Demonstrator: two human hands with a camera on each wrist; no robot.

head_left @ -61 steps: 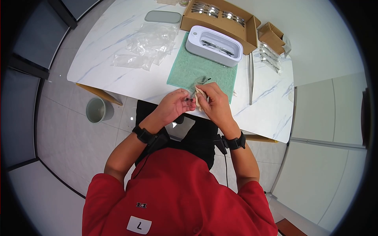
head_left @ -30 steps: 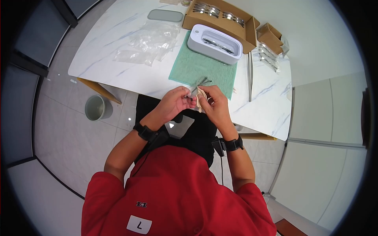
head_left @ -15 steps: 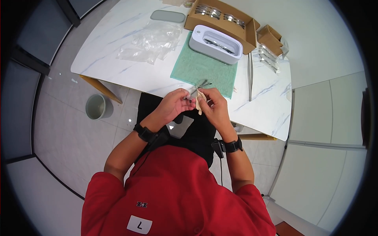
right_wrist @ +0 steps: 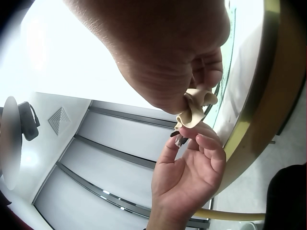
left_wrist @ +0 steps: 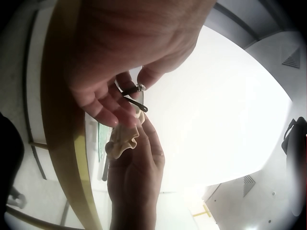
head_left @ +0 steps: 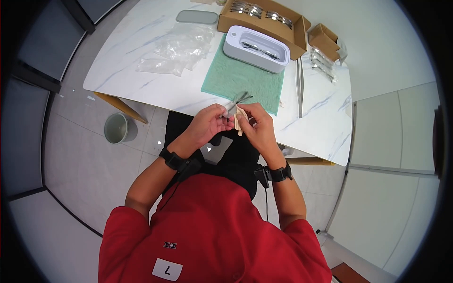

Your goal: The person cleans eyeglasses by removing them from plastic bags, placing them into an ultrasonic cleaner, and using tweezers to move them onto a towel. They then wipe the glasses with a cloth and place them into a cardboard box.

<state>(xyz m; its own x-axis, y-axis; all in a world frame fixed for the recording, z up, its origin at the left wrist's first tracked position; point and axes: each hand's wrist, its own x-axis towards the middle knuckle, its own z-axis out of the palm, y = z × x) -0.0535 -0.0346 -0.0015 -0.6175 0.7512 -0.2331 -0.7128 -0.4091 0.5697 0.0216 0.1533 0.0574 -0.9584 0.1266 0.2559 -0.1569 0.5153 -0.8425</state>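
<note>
Over the table's front edge, my left hand (head_left: 207, 123) holds a pair of eyeglasses (head_left: 242, 98) between thumb and fingers. Dark tips of the temple arms show in the left wrist view. My right hand (head_left: 260, 126) pinches a cream-coloured cloth (head_left: 239, 123) against the glasses. In the right wrist view the cloth (right_wrist: 193, 112) is folded and bunched, hiding part of the frame. Beyond the hands, a white ultrasonic cleaner (head_left: 236, 48) stands on a green towel (head_left: 219, 78), with another pair of glasses (head_left: 259, 50) in its basin.
Behind the cleaner sits a cardboard box (head_left: 299, 35) with several pairs of glasses. Clear plastic bags (head_left: 184, 47) and a grey lid (head_left: 197, 17) lie at left. Long tweezers (head_left: 300, 89), bagged glasses (head_left: 322, 65) and a small carton (head_left: 324, 40) are at right. A bin (head_left: 119, 128) stands on the floor.
The glasses have turned within the hands, their arms now pointing up and right over the towel. The cloth and right fingers have shifted slightly along them; both hands keep their hold.
</note>
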